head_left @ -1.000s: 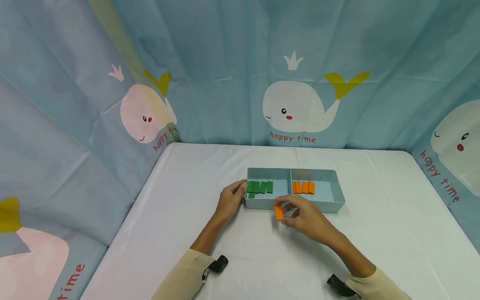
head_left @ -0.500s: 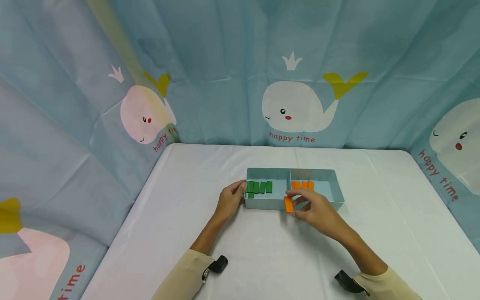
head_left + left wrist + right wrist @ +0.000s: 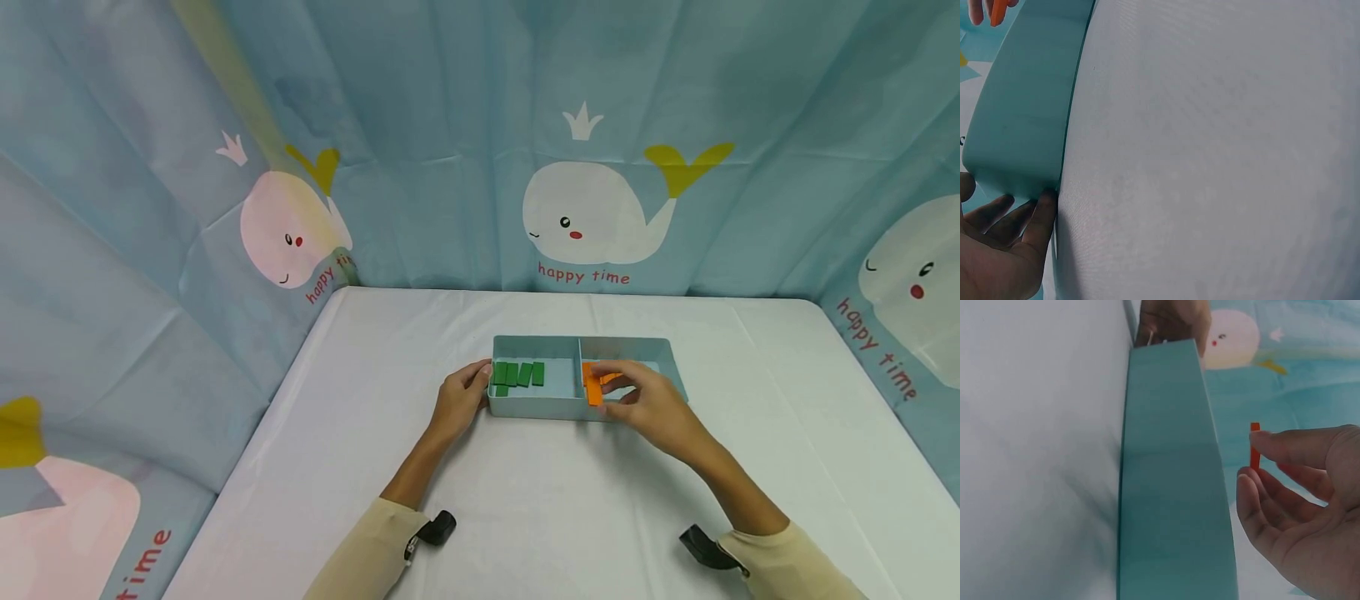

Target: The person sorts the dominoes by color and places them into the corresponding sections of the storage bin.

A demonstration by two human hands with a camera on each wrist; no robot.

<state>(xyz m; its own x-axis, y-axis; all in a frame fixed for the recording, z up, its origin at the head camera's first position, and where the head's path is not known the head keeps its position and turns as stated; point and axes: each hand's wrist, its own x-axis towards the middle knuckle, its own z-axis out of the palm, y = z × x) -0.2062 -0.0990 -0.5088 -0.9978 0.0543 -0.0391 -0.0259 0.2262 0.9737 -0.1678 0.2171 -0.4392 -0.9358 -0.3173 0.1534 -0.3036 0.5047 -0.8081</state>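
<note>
Right hand: right hand sits just right of the middle of the head view, over the right half of the box. Its thumb and first finger pinch a small flat orange block; the other fingers are loosely curled.
Orange block: it stands on end in the pinch, above the right half, close to the wall in the middle of the box.
Left hand: left hand is left of the middle of the frame. Its fingers lie straight and close together, flat against the left end of the box.
Box: shallow light blue box with two halves lies on the white table.
Green blocks: flat green blocks lie in a row in the left half.
Other orange blocks: more orange blocks lie in the right half, partly hidden by the fingers.
Back of the picture: blue cloth with white whales hangs across the top.
</note>
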